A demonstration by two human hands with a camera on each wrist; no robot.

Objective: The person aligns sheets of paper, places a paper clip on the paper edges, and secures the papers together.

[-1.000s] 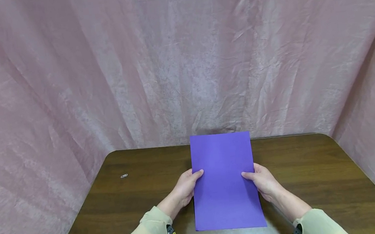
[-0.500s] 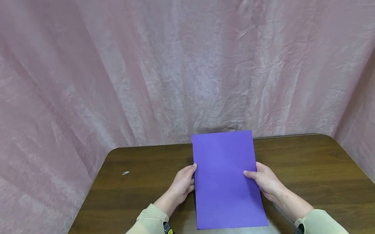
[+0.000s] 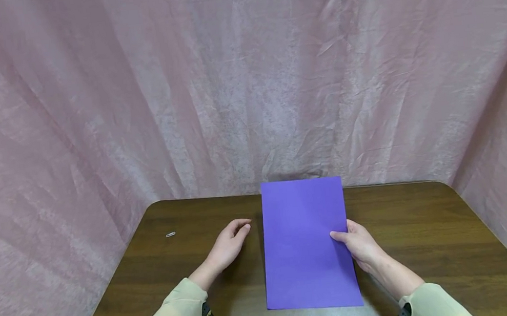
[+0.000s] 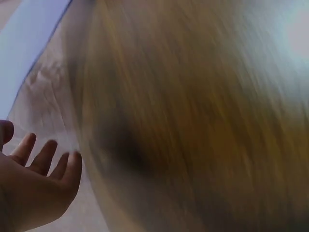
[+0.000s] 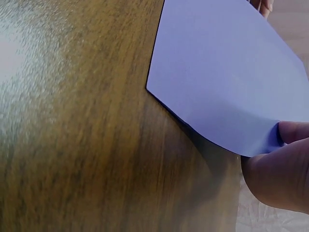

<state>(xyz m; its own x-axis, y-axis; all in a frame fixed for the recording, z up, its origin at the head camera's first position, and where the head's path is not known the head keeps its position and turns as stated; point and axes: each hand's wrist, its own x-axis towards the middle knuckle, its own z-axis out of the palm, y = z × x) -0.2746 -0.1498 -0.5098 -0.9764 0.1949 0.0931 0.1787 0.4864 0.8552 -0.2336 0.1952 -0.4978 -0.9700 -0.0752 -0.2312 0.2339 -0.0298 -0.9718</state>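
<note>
Only one hand is now holding the purple sheet of paper point(image 3: 309, 270): your right hand point(image 3: 362, 249) is gripping its edge at three o'clock, thumb lying on top. Your left hand point(image 3: 223, 248), which was gripping the opposite edge a second ago, is now hovering apart from it at nine o'clock, fingers loosely bent and holding nothing. That is leaving the right hand alone to steady the sheet, so its left side is probably freer to sag. The sheet is pointing its far edge toward twelve; beside your right thumb, its edge is standing clear of the wooden table point(image 3: 418, 223). Beyond your left hand, just past nine, a small paperclip point(image 3: 171, 234) is lying on the tabletop, untouched.
</note>
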